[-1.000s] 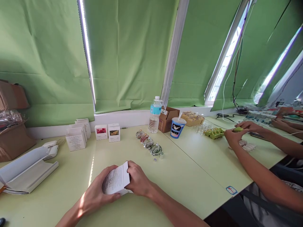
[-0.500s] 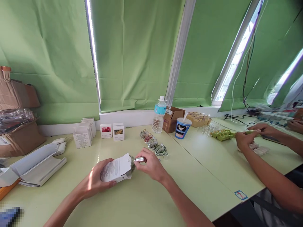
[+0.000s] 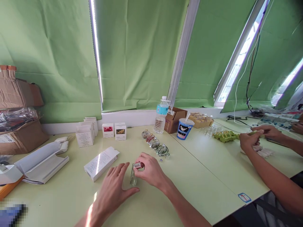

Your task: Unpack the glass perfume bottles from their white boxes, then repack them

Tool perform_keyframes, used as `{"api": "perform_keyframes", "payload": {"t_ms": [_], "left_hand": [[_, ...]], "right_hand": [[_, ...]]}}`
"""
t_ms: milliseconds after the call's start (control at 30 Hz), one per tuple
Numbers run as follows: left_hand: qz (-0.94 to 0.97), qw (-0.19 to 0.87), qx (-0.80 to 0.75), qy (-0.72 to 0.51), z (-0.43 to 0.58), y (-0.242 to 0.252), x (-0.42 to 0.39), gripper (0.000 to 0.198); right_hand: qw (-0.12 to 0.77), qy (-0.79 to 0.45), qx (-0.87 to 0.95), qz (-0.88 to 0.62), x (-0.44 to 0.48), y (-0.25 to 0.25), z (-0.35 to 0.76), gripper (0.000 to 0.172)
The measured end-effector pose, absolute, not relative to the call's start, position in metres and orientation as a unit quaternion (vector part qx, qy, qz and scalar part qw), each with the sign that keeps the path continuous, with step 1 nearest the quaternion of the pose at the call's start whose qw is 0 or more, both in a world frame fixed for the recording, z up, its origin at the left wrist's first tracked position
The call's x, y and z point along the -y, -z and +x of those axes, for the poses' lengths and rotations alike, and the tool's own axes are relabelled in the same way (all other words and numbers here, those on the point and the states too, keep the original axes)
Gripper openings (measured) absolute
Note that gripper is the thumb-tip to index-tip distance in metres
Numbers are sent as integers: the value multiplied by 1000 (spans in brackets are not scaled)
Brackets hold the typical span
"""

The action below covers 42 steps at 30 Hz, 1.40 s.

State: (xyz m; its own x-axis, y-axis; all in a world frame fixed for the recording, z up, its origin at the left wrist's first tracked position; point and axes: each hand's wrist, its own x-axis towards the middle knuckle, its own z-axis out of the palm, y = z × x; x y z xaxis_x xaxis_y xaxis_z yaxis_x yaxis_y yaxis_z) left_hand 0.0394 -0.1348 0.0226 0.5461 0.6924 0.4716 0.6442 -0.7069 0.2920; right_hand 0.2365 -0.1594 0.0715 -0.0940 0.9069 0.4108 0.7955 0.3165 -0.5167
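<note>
My right hand pinches a small clear glass bottle by its shiny metallic cap, holding it close above the table or on it; I cannot tell which. Just left of the bottle is my left hand, with thumb and fingers spread and nothing held. Beyond that hand a white printed carton lies flat on the table. Several round glass ornaments with green, red and clear contents lie in a row behind my right hand.
White boxes and two picture boxes stand at the back. Near the window are a water bottle, a blue cup and a cardboard box. At right, a co-worker's hands handle green pieces. Unfolded white card lies left.
The glass bottle has come out of the carton in my right hand. My left hand has let go of the carton, which now lies on the table, and its fingers have spread.
</note>
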Motion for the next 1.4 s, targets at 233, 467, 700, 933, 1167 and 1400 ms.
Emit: {"api": "perform_keyframes", "payload": {"t_ms": [233,467,700,933,1167,1400], "left_hand": [[870,120,-401,-262,50,-29,148,44],[867,137,-399,-266,50,-34,149,35],[862,162,-402,-261,45,-30,145,34],[843,205,-434,-244,37,-25,134,35],[841,242,-421,-238,35,-25,133,40],[848,227,-415,-240,34,-25,132,40]], "right_hand": [[360,-128,744,-548,167,-77,226,6],[385,-130,739,-537,164,-77,226,8],[393,-160,717,-554,166,-81,228,10],[361,-229,635,-643,178,-85,297,9],[224,-83,580,-779,197,-58,350,9],[176,-54,549,-816,199,-52,378,9]]}}
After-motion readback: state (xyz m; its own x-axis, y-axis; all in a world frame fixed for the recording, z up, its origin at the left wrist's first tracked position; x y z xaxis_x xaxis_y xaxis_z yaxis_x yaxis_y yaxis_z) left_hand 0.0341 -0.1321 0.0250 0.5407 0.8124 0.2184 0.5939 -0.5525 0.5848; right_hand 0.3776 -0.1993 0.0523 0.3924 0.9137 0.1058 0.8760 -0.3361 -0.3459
